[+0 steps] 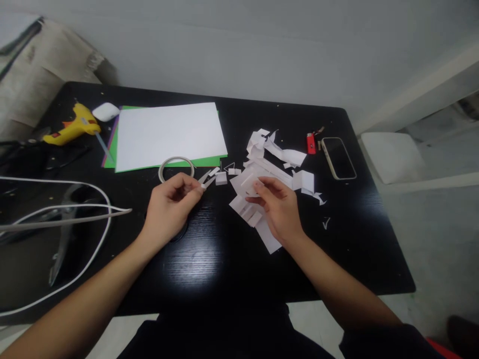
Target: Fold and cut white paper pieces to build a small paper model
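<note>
My left hand (174, 202) is closed in a pinch, with a tiny white paper piece (203, 187) at its thumb and fingertip. Just past those fingertips show the blades of a pair of scissors (209, 182); a dark loop, perhaps their handle, shows below the hand, and the part between is covered. Between thumb and fingers, my right hand (279, 207) grips a small white paper piece (247, 185). Beneath and around it lies a heap of white paper scraps (262, 154), some folded. Small cut bits (221, 178) lie between the two hands.
White paper (168, 134) tops a stack of coloured sheets at the back left, beside a yellow glue gun (77, 124). A tape ring (161, 172) lies near my left hand. White cable (107, 229) loops at left. A red lighter (310, 143) and phone (339, 158) lie at right.
</note>
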### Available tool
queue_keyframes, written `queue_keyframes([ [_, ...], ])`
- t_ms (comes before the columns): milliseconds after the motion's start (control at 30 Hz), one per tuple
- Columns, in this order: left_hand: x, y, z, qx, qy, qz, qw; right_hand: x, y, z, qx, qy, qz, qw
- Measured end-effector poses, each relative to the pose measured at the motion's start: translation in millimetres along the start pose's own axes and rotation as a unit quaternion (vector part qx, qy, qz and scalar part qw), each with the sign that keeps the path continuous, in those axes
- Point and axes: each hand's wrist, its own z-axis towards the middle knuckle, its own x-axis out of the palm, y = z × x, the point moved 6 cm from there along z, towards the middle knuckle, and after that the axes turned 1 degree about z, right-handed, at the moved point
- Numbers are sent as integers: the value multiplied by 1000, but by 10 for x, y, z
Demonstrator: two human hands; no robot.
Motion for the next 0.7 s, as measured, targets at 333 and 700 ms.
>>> queue_keyframes([
  [333,101,67,-28,23,36,50,998,116,-16,-58,18,61,-9,998],
  [700,339,-10,-156,-20,173,-94,980,248,0,-196,5,98,-5,995],
])
